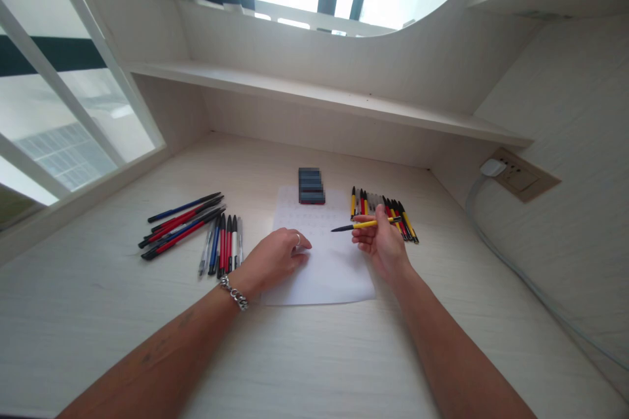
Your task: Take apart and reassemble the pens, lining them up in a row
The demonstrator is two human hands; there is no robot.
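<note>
A yellow pen [365, 224] with a black tip and black end lies across the fingers of my right hand [386, 245], its tip pointing left over the paper. The thumb presses it against the fingers. My left hand [282, 252], with a ring and a chain bracelet, rests on the left part of the white sheet of paper [324, 281], its fingers loosely bent, thumb and forefinger apart, nothing in it. Faint rows of marks show on the sheet. Just beyond my right hand lies a row of yellow, red and clear pens [403, 222], partly hidden by it.
A dark box [311, 186], blurred over, sits at the paper's top edge. Left of the sheet lie upright-set pens [222, 245] side by side and a slanted bunch of pens [184, 226]. A shelf [319, 95] spans the back. A plugged-in cable [511, 265] runs down the right.
</note>
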